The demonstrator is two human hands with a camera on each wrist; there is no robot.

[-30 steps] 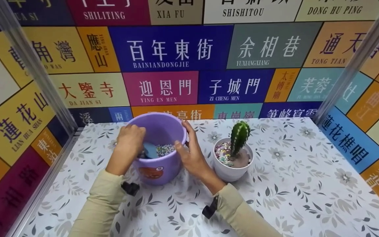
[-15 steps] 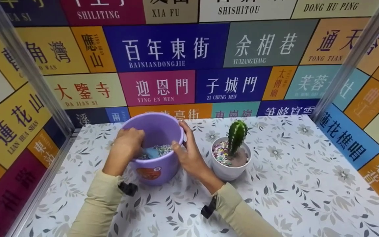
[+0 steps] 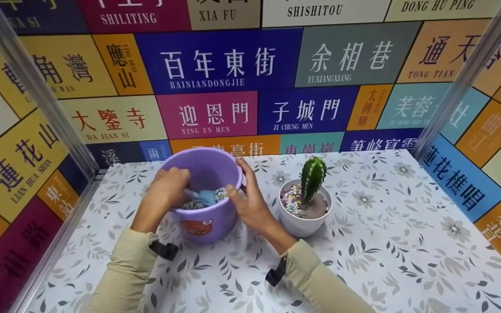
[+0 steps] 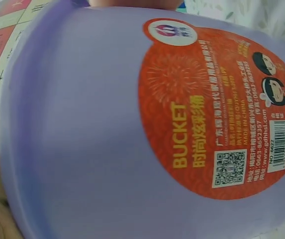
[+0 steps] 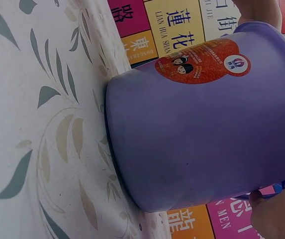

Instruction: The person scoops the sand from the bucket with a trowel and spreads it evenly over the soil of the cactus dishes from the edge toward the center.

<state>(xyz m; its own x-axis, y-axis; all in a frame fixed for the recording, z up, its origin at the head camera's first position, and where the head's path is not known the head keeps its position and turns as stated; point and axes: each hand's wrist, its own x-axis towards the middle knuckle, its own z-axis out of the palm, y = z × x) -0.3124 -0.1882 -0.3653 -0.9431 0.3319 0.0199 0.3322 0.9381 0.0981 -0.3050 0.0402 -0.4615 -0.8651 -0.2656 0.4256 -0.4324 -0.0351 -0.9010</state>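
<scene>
A purple bucket (image 3: pixel 209 228) with an orange label stands on the table, holding small multicoloured pebbles (image 3: pixel 194 203). My left hand (image 3: pixel 170 187) reaches over its left rim and grips the handle of a light blue scoop (image 3: pixel 207 197), whose blade lies among the pebbles. At the bucket's right side my right hand (image 3: pixel 252 204) holds the rim, thumb on the near side and fingers behind. The left wrist view is filled mostly by the bucket's wall and its label (image 4: pixel 222 114). In the right wrist view the bucket (image 5: pixel 202 129) stands with its base on the tabletop.
Right of the bucket is a white pot (image 3: pixel 305 226) with a green cactus (image 3: pixel 313 178) and coloured pebbles, close to my right wrist. The table (image 3: pixel 389 243) has a leaf-patterned cover. Panels with Chinese lettering (image 3: pixel 215 61) enclose the back and sides.
The scoop's blade has moved rightward through the pebbles, and more of its handle shows. My left wrist has shifted slightly left; my right hand keeps its hold on the rim.
</scene>
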